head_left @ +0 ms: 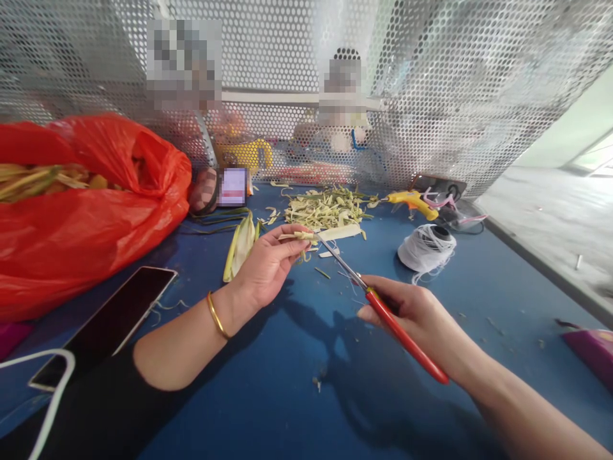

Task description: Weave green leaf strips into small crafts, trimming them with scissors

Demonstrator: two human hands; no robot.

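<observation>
My left hand (271,265), a gold bangle at its wrist, pinches a small pale strip of husk (304,236) between thumb and fingers. Red-handled scissors (395,332) are in the closed fingers of my right hand (412,306), with their blades pointing up and left; the tips are at the right end of the strip. Just beyond my hands lies a heap of pale green and yellow husk scraps (325,209). A larger folded husk (240,248) rests on the blue table (287,409), left of my left hand.
A red plastic bag (96,236) of husks and a dark phone (115,313) are at the left. White thread (426,249) and a yellow glue gun (414,203) sit at the right. Behind a perforated metal screen (272,64) are blurred people. A purple item (591,351) lies far right.
</observation>
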